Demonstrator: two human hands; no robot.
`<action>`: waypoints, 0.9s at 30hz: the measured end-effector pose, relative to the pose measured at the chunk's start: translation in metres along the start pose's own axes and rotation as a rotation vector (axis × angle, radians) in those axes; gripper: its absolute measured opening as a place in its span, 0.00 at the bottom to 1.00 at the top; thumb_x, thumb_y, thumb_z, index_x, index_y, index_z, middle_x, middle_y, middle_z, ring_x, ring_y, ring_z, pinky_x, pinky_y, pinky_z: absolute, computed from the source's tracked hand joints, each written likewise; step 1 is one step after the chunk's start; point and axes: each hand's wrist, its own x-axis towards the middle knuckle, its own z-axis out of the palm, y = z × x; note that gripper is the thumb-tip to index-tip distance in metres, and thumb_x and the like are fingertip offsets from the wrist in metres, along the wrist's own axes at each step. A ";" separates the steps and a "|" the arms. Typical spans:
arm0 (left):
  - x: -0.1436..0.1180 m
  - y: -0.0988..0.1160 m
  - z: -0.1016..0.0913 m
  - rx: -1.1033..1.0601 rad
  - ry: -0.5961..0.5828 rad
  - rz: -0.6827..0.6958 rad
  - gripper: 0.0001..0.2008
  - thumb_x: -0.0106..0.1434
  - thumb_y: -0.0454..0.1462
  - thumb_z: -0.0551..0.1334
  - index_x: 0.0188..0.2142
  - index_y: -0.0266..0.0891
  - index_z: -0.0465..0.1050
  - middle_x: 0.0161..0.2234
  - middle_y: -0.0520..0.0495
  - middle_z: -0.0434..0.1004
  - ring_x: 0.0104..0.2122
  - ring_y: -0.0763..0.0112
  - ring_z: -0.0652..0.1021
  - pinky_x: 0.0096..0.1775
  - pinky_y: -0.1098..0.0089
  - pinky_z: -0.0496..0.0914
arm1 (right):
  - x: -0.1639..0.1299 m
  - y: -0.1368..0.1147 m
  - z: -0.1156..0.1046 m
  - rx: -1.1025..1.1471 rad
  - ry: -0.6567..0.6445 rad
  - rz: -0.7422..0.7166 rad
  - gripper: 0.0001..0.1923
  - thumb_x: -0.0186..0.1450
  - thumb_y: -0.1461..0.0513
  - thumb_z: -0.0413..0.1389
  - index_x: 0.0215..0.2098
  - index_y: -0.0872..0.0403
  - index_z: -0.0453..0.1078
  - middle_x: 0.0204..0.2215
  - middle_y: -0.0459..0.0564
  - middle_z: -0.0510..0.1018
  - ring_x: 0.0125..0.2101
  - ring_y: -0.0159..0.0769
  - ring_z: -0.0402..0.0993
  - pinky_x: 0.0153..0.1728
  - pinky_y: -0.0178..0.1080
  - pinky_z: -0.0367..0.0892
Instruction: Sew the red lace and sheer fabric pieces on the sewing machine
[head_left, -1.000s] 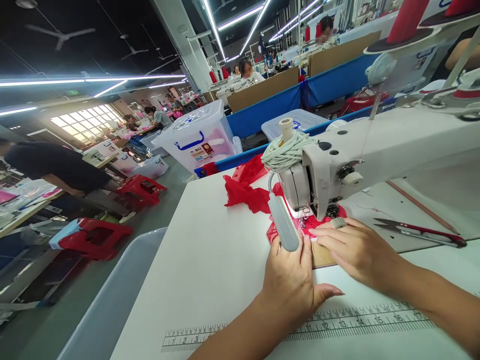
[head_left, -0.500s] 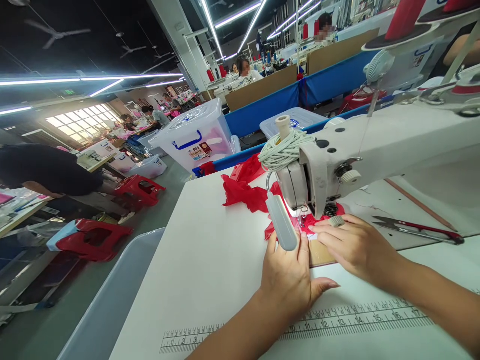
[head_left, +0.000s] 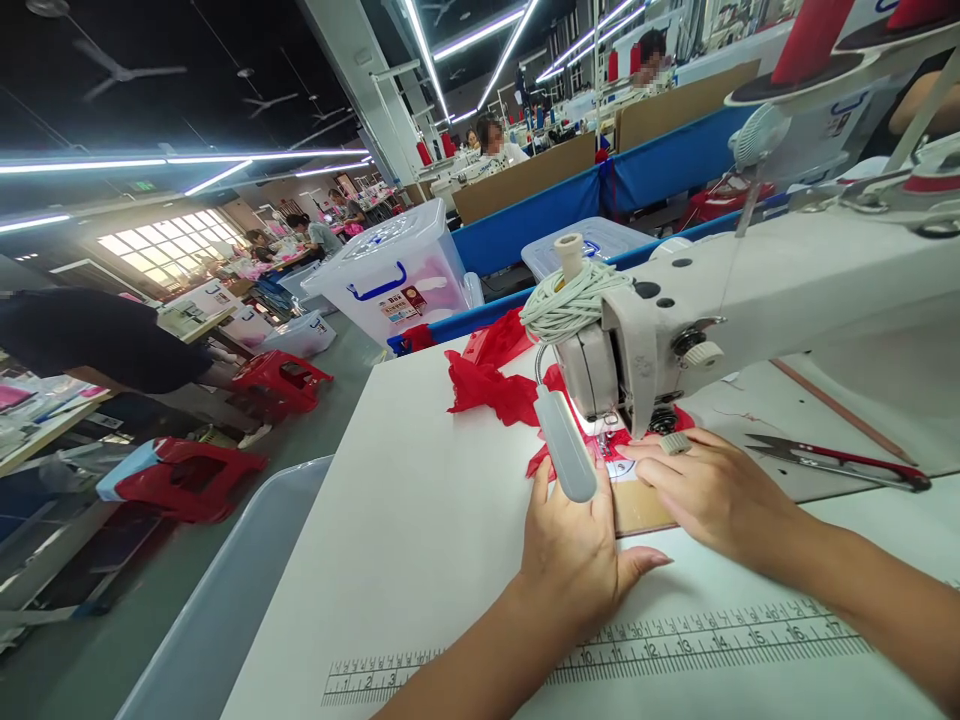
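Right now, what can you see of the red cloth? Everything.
The red cloth looks thin and soft, partly sheer. One stretch lies crumpled and uneven on the white table, left of the sewing machine; another sits around the presser foot, brightly lit and more textured. The lamp and machine head hide some of it. Fingers of the right hand reach its near edge; the left hand is beside it, contact unclear behind the lamp.
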 end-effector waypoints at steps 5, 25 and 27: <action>0.000 0.001 0.000 0.009 -0.002 -0.002 0.45 0.66 0.62 0.34 0.59 0.28 0.66 0.53 0.32 0.73 0.50 0.49 0.75 0.52 0.50 0.68 | 0.002 -0.001 -0.001 0.013 0.016 0.012 0.14 0.60 0.74 0.45 0.23 0.52 0.62 0.27 0.48 0.79 0.24 0.35 0.67 0.35 0.39 0.59; 0.003 -0.009 0.007 0.021 -0.035 -0.010 0.43 0.66 0.62 0.34 0.61 0.32 0.62 0.54 0.34 0.72 0.51 0.50 0.73 0.54 0.50 0.64 | 0.000 0.003 0.004 0.056 -0.077 0.058 0.14 0.59 0.73 0.44 0.24 0.51 0.61 0.31 0.49 0.79 0.27 0.36 0.71 0.31 0.39 0.59; 0.001 -0.008 0.007 0.026 -0.003 -0.006 0.42 0.66 0.60 0.33 0.63 0.34 0.59 0.54 0.35 0.72 0.51 0.51 0.73 0.54 0.50 0.64 | 0.000 0.003 0.003 0.058 -0.070 0.045 0.14 0.59 0.73 0.43 0.24 0.51 0.61 0.29 0.49 0.79 0.26 0.36 0.70 0.30 0.39 0.59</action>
